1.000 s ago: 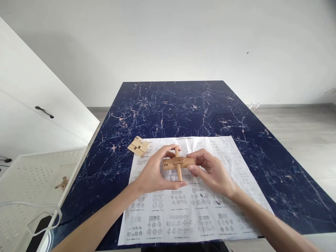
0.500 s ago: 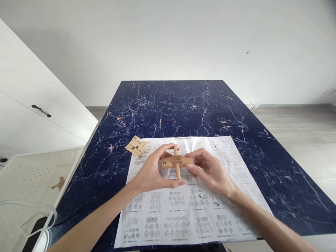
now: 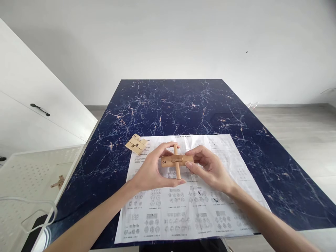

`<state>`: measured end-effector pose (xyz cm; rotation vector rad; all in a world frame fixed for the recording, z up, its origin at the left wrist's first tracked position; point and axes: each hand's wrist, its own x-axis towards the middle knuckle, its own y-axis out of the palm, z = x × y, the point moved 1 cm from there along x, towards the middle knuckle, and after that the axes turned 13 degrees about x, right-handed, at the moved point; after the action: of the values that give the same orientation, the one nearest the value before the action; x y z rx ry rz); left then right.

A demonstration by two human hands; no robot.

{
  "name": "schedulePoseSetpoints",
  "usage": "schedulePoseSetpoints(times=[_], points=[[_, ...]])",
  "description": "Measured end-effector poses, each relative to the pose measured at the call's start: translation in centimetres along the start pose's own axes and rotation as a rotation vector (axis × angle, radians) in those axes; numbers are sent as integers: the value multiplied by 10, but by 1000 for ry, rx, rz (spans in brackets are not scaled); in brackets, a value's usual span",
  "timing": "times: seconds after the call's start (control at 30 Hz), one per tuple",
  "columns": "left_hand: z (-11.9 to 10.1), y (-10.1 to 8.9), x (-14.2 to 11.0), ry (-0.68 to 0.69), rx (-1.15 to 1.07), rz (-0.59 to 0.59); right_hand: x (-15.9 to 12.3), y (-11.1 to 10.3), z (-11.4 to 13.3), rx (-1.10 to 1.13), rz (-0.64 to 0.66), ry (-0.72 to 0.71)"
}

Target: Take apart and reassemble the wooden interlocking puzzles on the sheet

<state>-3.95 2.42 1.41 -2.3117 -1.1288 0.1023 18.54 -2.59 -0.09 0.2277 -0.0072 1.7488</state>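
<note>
A cross-shaped wooden puzzle [image 3: 169,161] marked "2" is held between both hands above a printed sheet [image 3: 181,224]. My left hand [image 3: 151,169] is curved round it, thumb and a finger at the two ends of its thin round rod. With thumb and fingertips, my right hand [image 3: 210,171] pinches the right end of its thicker bar. The fingers hide part of that end. A second wooden puzzle [image 3: 137,144], pale, flat and marked "3", rests at the sheet's upper left corner.
The dark blue marbled table [image 3: 168,105] extends back towards a white wall. At left, a white perforated surface [image 3: 28,175] holds another small wooden piece [image 3: 58,182] and a white cable [image 3: 31,200]. Beyond it stands a white cabinet [image 3: 39,77] with a black handle.
Both hands keep nearly the same grip on the wooden puzzle. The view has shifted very slightly.
</note>
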Motion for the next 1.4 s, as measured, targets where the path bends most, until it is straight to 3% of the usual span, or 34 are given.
schedulePoseSetpoints(times=[0.53,0.8,1.03,1.4], points=[[-3,2,-2,26,37,-27,4,0,-4,-133,69,45],[0,2,-2,84,40,-28,1,0,-5,-594,224,-250],[1,2,-2,93,65,-4,1,0,-6,-643,269,-294],[1,0,2,103,68,-39,1,6,-11,-712,195,-395]])
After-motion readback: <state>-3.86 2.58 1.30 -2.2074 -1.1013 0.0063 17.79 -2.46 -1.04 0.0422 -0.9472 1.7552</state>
